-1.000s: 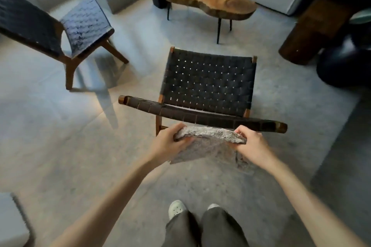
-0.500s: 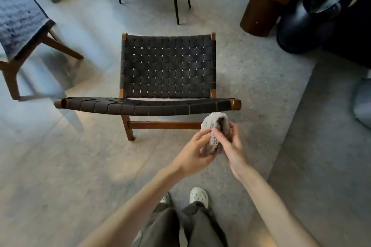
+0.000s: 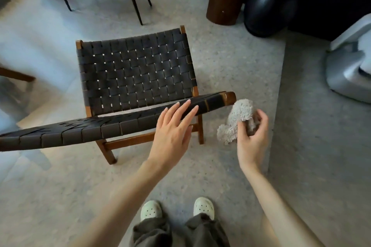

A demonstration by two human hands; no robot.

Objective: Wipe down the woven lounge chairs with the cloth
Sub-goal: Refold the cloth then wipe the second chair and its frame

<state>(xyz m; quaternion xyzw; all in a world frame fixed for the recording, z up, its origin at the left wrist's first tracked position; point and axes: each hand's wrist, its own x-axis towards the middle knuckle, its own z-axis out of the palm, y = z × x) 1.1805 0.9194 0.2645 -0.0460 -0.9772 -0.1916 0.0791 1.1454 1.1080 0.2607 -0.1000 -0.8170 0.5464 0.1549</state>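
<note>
Since half a second ago, the cloth [image 3: 241,112] has passed to our right hand [image 3: 252,142] alone, whose fingers grasp it bunched, just off the three o'clock end of the backrest [image 3: 80,129]. Our left hand [image 3: 172,132], fingers released and straight, reaches over that backrest of the woven lounge chair [image 3: 136,74]. We judge wiping is about to start: next, we steady the chair and press the cloth onto the weave.
</note>
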